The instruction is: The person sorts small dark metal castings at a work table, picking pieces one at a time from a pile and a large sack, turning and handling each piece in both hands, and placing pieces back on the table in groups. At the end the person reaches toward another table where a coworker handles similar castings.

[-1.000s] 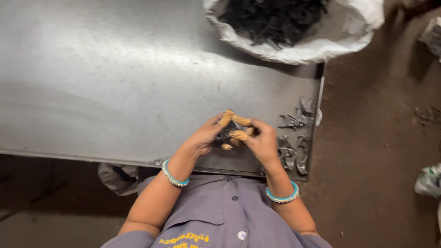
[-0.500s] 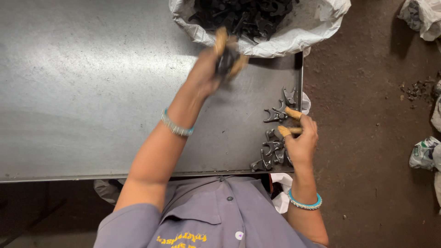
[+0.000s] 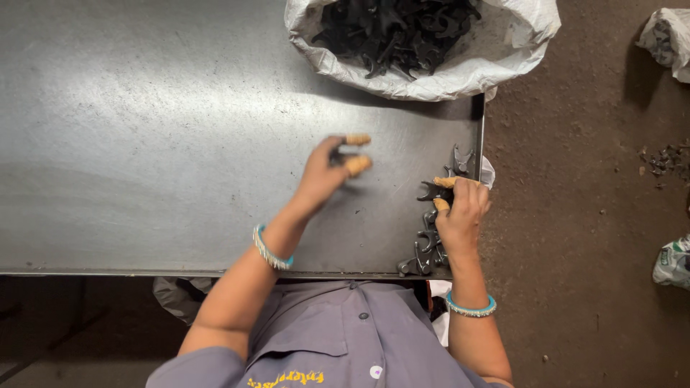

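My left hand (image 3: 325, 174) hovers over the grey steel table (image 3: 144, 144), fingers spread, with orange rubber caps on the fingertips and nothing in it. My right hand (image 3: 460, 214), also capped in orange, rests on a small pile of dark forged metal parts (image 3: 425, 251) at the table's right edge. Its thumb and forefinger pinch one part (image 3: 430, 192) at the top of the pile. A white woven sack (image 3: 431, 79) full of similar black parts (image 3: 395, 25) sits at the table's far right corner.
A brown dirt floor (image 3: 575, 215) lies to the right of the table. More white bags (image 3: 668, 39) and a few scattered parts (image 3: 665, 159) lie there. The table's near edge (image 3: 180, 273) runs just in front of my body.
My left hand carried a dark part up over the sack, then drew back toward me with nothing in it. My right hand moved to the pile at the right edge and stays there.
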A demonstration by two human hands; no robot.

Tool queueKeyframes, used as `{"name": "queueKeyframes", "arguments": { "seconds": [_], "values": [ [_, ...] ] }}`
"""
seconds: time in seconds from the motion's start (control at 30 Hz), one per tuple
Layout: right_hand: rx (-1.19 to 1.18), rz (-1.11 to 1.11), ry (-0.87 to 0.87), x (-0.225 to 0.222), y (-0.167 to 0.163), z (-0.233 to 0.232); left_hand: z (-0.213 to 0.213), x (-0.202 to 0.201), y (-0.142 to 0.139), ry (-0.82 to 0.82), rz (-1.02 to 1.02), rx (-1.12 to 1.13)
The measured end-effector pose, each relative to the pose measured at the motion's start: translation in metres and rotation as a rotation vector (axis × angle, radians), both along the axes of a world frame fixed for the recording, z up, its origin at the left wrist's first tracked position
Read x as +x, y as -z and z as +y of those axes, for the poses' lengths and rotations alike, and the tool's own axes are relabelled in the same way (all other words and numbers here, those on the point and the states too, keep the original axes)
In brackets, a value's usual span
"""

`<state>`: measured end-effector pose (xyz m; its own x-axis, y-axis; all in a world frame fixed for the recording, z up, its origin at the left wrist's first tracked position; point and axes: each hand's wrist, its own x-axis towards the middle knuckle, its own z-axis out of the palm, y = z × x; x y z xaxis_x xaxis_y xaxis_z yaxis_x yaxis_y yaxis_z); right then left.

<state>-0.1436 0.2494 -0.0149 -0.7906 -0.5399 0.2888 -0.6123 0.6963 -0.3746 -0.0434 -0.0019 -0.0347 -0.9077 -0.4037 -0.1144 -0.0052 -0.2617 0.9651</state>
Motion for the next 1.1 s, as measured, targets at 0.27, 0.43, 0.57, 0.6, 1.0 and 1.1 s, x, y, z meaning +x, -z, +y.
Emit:
{"name": "queueKeyframes", "arguments": {
  "seconds": [0.27, 0.43, 0.57, 0.6, 1.0, 1.1],
  "values": [
    [-0.340, -0.042, -0.258, 0.048, 0.009, -0.015, 0.059, 0.050, 0.011, -0.061, 0.008, -0.208],
    [-0.434, -0.022, -0.397, 0.061, 0.013, -0.025, 0.058, 0.062, 0.020, -0.094, 0.034, -0.192],
    [-0.579, -0.169, -0.469, 0.065, 0.016, -0.025, 0.058, 0.067, 0.037, -0.091, 0.048, -0.075],
    [-0.596, -0.193, -0.471, 0.066, 0.017, -0.025, 0.058, 0.067, 0.041, -0.087, 0.046, -0.027],
    [-0.744, -0.746, -0.283, 0.072, 0.023, -0.025, 0.052, 0.076, 0.040, 0.016, 0.021, 0.043],
    [-0.737, -0.817, -0.280, 0.076, 0.018, -0.030, 0.057, 0.070, 0.042, 0.039, 0.079, 0.311]
  ]
}}
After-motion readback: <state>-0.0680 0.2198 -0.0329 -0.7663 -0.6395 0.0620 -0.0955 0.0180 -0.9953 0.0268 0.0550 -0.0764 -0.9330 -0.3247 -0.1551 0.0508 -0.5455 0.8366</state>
